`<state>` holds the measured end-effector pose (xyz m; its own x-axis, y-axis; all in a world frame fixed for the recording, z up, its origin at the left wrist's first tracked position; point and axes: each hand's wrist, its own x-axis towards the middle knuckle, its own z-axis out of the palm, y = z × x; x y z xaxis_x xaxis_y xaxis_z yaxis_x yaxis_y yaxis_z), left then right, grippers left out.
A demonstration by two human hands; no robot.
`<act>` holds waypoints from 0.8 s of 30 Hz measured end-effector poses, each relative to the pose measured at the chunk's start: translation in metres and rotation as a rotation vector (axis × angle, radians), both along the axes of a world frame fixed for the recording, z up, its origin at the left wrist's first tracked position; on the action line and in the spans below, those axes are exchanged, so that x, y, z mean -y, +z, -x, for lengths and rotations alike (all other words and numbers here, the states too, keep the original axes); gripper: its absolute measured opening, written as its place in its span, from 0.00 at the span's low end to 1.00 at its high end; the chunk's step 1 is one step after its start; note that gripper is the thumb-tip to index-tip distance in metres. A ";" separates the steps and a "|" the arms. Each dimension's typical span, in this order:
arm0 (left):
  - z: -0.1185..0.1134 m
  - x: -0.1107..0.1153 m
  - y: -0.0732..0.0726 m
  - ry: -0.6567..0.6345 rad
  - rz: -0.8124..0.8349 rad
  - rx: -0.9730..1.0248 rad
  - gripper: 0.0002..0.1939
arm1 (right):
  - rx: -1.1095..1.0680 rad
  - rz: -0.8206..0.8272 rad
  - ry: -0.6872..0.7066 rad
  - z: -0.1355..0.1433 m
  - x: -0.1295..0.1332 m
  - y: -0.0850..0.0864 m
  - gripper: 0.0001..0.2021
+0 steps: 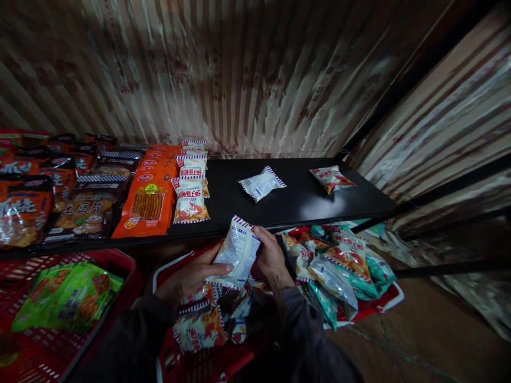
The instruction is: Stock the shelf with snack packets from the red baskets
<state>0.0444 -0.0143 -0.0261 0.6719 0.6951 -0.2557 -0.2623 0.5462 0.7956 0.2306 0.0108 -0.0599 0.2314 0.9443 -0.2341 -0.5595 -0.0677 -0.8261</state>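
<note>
Between my two hands is a small white snack bag [238, 254] with a striped edge, its printed back towards me. My left hand [195, 274] grips its left side, thumb across the lower front. My right hand [272, 256] is closed on its upper right edge. Below them, a red basket [239, 367] holds several similar bags [200, 327]. On the black shelf [223, 205] ahead, a row of these bags [190, 199] stands face up beside orange packs. One white bag [262, 183] lies back side up mid-shelf, and another bag [332, 178] rests farther right.
Orange snack packs [147, 197] and dark potato-chip bags [85, 210] fill the shelf's left. A red basket [123, 266] with green bags [66, 298] stands at lower left. Another basket [383, 308] at right is heaped with mixed bags. A black post [439, 197] and plastic-covered corrugated sheeting [239, 80] border the shelf.
</note>
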 end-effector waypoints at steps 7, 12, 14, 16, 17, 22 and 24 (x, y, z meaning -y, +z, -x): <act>0.003 -0.004 -0.010 -0.014 -0.111 -0.106 0.28 | -0.023 0.022 -0.155 -0.004 -0.002 -0.004 0.08; 0.004 -0.004 -0.012 -0.057 -0.128 -0.144 0.21 | -0.003 0.016 -0.161 -0.004 -0.002 -0.006 0.07; 0.005 -0.004 -0.015 -0.068 -0.130 -0.139 0.21 | 0.012 0.011 -0.173 -0.004 -0.002 -0.007 0.06; 0.005 -0.004 -0.019 -0.088 -0.135 -0.123 0.22 | 0.018 0.004 -0.180 -0.004 -0.002 -0.009 0.06; 0.005 -0.004 -0.021 -0.102 -0.141 -0.116 0.23 | 0.016 0.002 -0.184 -0.004 -0.002 -0.010 0.06; 0.006 -0.005 -0.026 -0.123 -0.187 -0.110 0.22 | -0.035 0.031 -0.209 -0.005 -0.003 -0.013 0.07; 0.006 -0.005 -0.026 -0.123 -0.193 -0.101 0.22 | -0.047 0.028 -0.212 -0.006 -0.004 -0.013 0.07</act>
<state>0.0385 -0.0094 -0.0524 0.7325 0.6519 -0.1962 -0.1173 0.4047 0.9069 0.2369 0.0143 -0.0731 0.4125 0.8684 -0.2753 -0.6015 0.0328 -0.7982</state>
